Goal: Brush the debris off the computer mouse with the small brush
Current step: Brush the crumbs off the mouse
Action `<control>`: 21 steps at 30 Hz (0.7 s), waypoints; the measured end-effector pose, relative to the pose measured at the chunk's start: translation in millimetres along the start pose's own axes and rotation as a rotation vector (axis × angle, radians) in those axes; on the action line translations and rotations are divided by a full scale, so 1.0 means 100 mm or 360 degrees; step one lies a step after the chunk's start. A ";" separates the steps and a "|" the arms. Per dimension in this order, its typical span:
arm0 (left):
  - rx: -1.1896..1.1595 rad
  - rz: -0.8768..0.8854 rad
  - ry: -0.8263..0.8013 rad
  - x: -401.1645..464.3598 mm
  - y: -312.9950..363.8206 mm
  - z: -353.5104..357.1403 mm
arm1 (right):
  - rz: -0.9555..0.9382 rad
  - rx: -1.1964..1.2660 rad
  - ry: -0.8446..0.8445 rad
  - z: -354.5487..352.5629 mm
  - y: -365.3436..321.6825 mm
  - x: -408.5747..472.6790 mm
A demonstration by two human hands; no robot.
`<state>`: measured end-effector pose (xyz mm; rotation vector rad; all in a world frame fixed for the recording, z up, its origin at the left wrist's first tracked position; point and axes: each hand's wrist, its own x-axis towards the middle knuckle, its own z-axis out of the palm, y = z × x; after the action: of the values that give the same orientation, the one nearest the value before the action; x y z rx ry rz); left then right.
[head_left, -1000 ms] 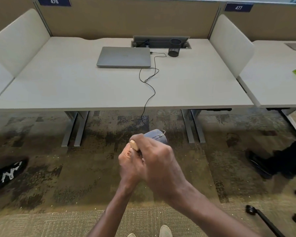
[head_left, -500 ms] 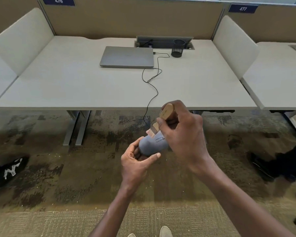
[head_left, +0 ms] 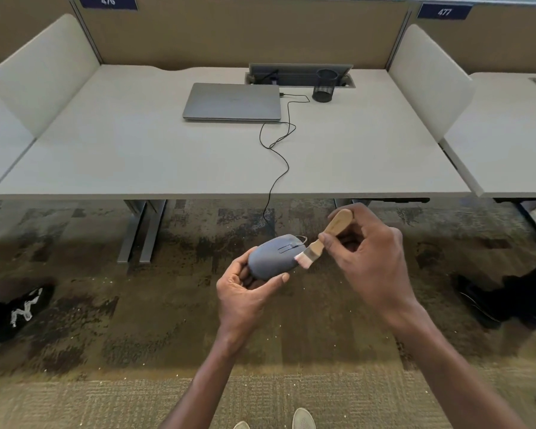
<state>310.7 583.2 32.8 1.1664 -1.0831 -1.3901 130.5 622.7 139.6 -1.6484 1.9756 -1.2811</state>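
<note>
- Wide pale grey worktop [head_left: 136, 156] across the upper view, bounded by beige partition panels; patterned brown carpet [head_left: 106, 320] below, speckled with pale flecks.
- Closed silver laptop [head_left: 232, 101] toward the back of the worktop, black mesh pen cup [head_left: 325, 85] just beside its right corner, thin black cable [head_left: 279, 156] trailing over the front edge down toward the hands.
- Right hand [head_left: 369, 261] raised over the carpet, grip pinching the wooden handle between thumb and fingertips.
- Left hand [head_left: 245, 292] lower, grip cupped around the rear of the mouse, thumb pressed on its near side.
- Grey rounded plastic computer mouse [head_left: 274, 257], held in mid-air in front of the worktop, buttons and wheel facing up. Probably light, rigid, smooth-shelled and a little slippery; best held by the back and flanks, leaving top and wheel clear.
- Small flat brush with pale wooden handle and whitish bristles [head_left: 322, 239], bristle tip touching the mouse's right front edge. Soft bristles, stiff handle; likely needs only light strokes.
</note>
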 end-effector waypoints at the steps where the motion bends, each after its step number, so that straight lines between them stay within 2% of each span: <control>1: 0.0005 0.0004 -0.0002 0.00 0.00 0.00 | 0.0014 -0.0021 0.0038 -0.03 0.01 0.02; 4: 0.0032 0.0018 -0.0016 0.01 0.00 0.01 | 0.0008 0.0039 0.0106 -0.07 -0.05 0.04; 9: 0.0020 0.0013 -0.0035 0.03 0.02 0.05 | -0.0047 0.0223 -0.0040 0.08 -0.15 -0.04; 12: 0.0023 0.0030 -0.0036 0.04 0.03 0.04 | 0.0024 0.0234 -0.0038 0.08 -0.08 -0.01; 18: 0.0030 0.0069 -0.0041 0.04 0.05 -0.02 | 0.0115 -0.0008 0.0101 -0.07 0.04 0.15; 21: 0.0013 0.0063 -0.0074 0.01 0.05 0.00 | 0.0075 0.0013 0.0120 -0.08 -0.06 0.20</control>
<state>311.4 581.2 37.5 1.1176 -1.1398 -1.3895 122.5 609.3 155.1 -1.5620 2.0366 -1.3509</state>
